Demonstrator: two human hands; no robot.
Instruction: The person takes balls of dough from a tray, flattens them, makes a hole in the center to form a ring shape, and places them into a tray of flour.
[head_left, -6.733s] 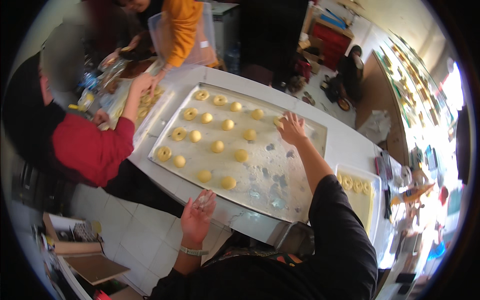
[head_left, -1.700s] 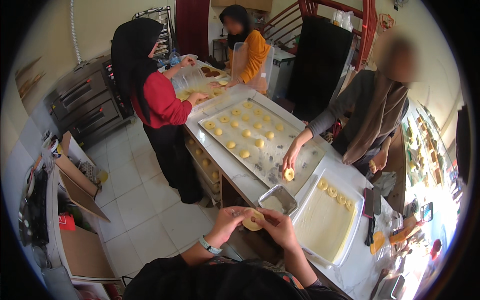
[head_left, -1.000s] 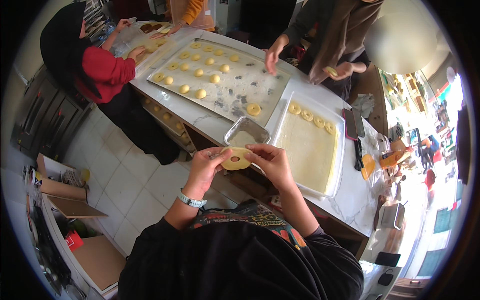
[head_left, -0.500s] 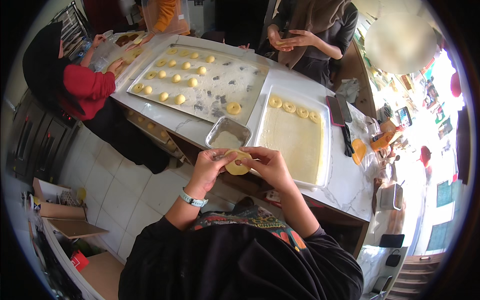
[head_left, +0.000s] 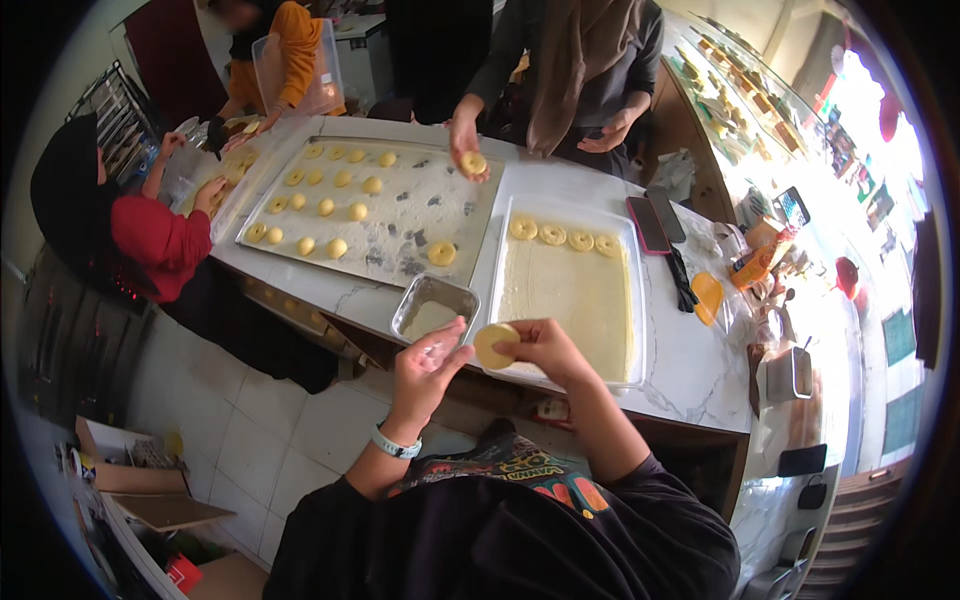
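My right hand (head_left: pixel 543 350) pinches a flat dough ring (head_left: pixel 494 347) near the table's front edge; its hole is covered by my fingers. My left hand (head_left: pixel 428 362) is open just left of the dough, its fingers apart and dusted white. Beyond it stands a small metal tin (head_left: pixel 452 292) with white flour (head_left: pixel 428 318) inside. To the right, a white plastic tray (head_left: pixel 565 300) holds several dough rings (head_left: pixel 552 234) in a row at its far end. A floured baking sheet (head_left: pixel 400 215) farther left carries several dough balls (head_left: pixel 357 212) and some rings.
Across the table, a person's hand (head_left: pixel 468 150) holds a dough ring (head_left: pixel 473 163) over the baking sheet. A person in a red sleeve (head_left: pixel 150 235) works at the left end. Phones (head_left: pixel 648 225), black tongs-like item (head_left: pixel 682 280) and an orange scraper (head_left: pixel 706 298) lie right of the tray.
My left hand has let go of the dough ring and opened; my right hand alone holds it, slightly right. The person opposite has reached a dough ring out over the baking sheet.
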